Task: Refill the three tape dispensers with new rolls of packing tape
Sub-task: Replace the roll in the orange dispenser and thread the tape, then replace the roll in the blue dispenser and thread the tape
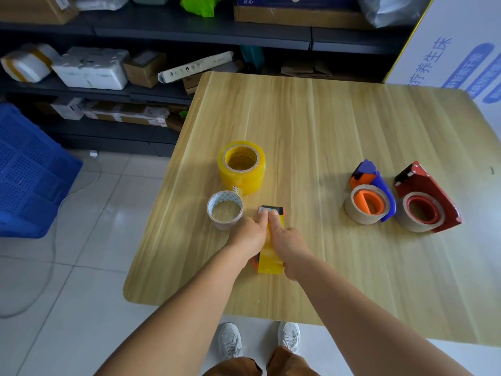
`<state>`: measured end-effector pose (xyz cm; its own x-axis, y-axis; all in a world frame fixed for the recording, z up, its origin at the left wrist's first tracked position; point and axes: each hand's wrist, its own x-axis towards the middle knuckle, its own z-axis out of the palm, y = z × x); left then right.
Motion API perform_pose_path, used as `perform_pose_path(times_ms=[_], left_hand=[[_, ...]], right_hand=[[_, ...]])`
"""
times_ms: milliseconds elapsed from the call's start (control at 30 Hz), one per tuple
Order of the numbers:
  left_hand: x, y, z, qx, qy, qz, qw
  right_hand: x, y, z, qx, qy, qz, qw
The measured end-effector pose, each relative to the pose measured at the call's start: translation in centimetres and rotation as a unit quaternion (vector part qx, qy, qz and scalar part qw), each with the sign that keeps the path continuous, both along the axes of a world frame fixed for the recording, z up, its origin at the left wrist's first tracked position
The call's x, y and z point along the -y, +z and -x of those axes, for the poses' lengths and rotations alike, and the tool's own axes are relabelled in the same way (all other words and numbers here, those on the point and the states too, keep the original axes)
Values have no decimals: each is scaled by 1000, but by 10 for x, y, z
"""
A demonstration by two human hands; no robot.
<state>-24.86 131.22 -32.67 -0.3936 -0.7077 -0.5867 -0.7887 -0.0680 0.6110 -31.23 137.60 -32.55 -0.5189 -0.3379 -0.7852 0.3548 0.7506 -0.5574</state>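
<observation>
Pressing the yellow tape (270,260) down on the third dispenser (271,210), my left hand (250,234) and right hand (288,246) have their fingers (264,217) closed together near its blade. Beyond it sit an empty core (225,209) and the fresh rolls (241,166). Right of it, the blue dispenser (372,191) and red dispenser (427,198) seem to hold nearly spent rolls, so I judge two refills remain.

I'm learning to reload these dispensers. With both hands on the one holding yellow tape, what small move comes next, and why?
Probably press the tape end down across the blade and release. Both hands, left hand and right hand, already hold the dispenser, whose yellow tape runs up to the blade under the fingers. The blue dispenser and red dispenser show only cardboard cores.
</observation>
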Motion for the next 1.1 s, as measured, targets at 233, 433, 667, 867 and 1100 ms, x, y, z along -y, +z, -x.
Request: perform_pose_path(times_ms=[233, 433, 667, 867, 1100], left_hand=[[4, 4, 0, 6, -29, 48, 998], [8, 2, -1, -8, -57, 55, 997], [16, 4, 3, -3, -69, 66, 995], [26, 13, 16, -41, -75, 107, 991], [15, 31, 66, -100, -172, 151, 968]], right_hand=[[0, 4, 8, -12, -10, 4, 1000], [5, 9, 16, -72, 31, -3, 997], [5, 7, 20, -72, 41, 6, 997], [8, 17, 36, -114, 21, 28, 993], [-3, 29, 77, -170, -65, 82, 980]])
